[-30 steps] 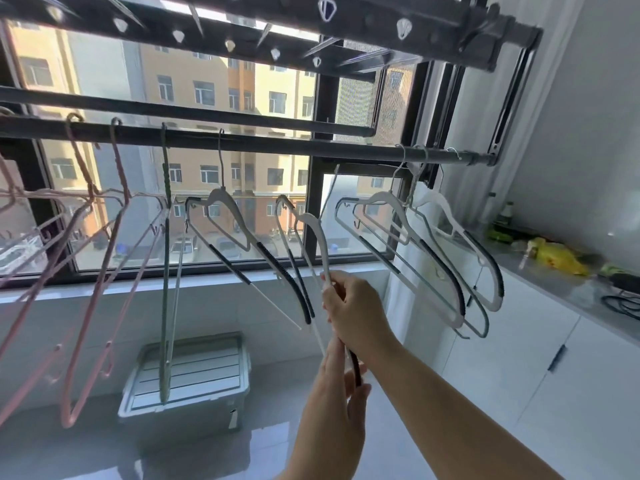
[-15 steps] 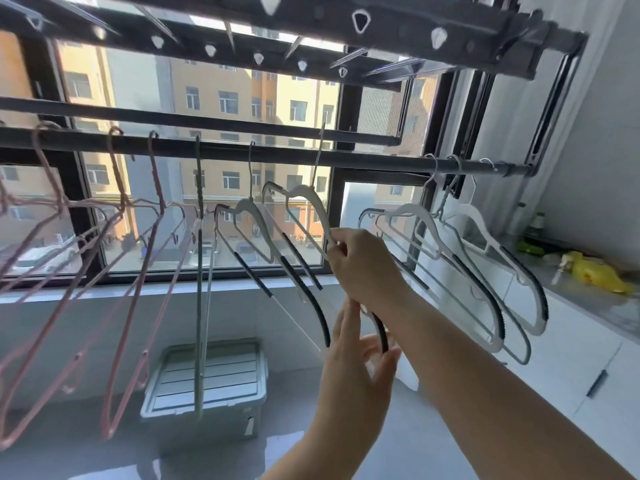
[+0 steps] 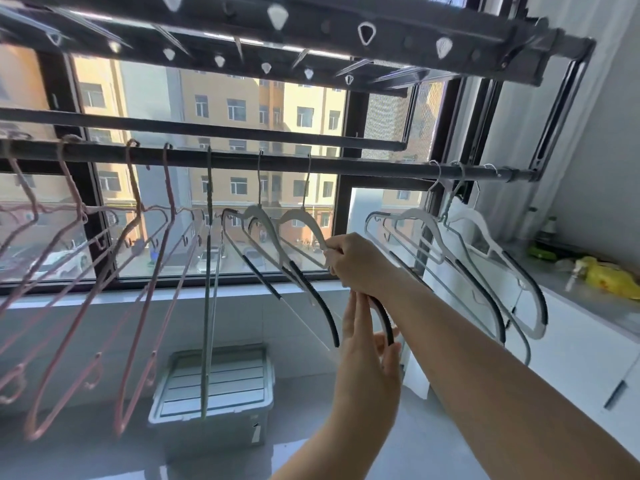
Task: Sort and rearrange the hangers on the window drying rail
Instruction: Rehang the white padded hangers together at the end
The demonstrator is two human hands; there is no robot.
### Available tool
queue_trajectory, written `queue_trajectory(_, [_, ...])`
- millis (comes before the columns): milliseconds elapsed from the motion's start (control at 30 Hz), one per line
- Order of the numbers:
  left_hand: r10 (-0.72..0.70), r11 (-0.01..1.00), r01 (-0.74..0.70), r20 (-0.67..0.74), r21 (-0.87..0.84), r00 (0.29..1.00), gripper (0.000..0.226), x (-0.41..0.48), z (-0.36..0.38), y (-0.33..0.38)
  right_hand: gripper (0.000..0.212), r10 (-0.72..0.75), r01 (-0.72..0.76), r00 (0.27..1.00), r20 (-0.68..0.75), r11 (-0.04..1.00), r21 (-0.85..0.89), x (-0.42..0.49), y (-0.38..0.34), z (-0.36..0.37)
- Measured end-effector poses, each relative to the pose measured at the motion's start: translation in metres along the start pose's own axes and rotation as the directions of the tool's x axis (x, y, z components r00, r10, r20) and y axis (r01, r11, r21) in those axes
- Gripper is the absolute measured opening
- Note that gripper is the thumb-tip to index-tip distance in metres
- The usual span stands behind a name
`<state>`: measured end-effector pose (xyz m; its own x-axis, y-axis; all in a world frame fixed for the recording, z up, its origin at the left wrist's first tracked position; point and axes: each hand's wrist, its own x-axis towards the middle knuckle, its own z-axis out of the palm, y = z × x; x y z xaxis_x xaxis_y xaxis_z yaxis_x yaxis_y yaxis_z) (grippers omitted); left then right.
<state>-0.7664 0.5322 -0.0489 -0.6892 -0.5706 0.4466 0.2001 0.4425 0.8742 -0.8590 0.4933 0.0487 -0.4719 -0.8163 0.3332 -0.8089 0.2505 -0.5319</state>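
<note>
The right hand [image 3: 360,265] is clenched round the sloping arm of a white hanger [image 3: 301,215], whose hook sits over the rail [image 3: 346,166] about midway along; the left hand [image 3: 370,355], lower down, lays straight fingers along that hanger's black end with the thumb opposite, and whether it truly pinches I cannot tell; pink hangers [image 3: 138,213] crowd the rail's left stretch; other white hangers [image 3: 417,216] hang near its right end; a lidded box [image 3: 214,379] sits on the floor beneath the rail.
</note>
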Motion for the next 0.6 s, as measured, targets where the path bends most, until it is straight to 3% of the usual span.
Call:
queue_trajectory(167, [-0.010, 1.000, 0.010, -0.015, 0.022, 1.000, 0.081, -0.007, 0.000, -0.008, 0.022, 0.011, -0.011, 1.000, -0.002, 0.999, 0.045, -0.005, 0.007, 0.007])
queue_trajectory(333, [0.063, 0.993, -0.055, -0.074, 0.100, 0.995, 0.085, -0.013, 0.004, -0.011, 0.038, 0.047, -0.046, 0.997, -0.059, 0.999, 0.010, -0.030, 0.012, 0.003])
queue_trajectory(467, [0.149, 0.980, -0.128, -0.137, 0.155, 0.979, 0.091, -0.017, 0.008, -0.017, 0.034, 0.024, -0.047, 0.973, -0.229, 0.994, -0.097, -0.067, 0.025, -0.019])
queue_trajectory(600, [0.218, 0.959, -0.186, -0.138, 0.212, 0.966, 0.097, -0.025, 0.015, -0.017, 0.032, -0.008, -0.139, 0.858, -0.513, 0.959, -0.247, -0.107, 0.043, -0.063])
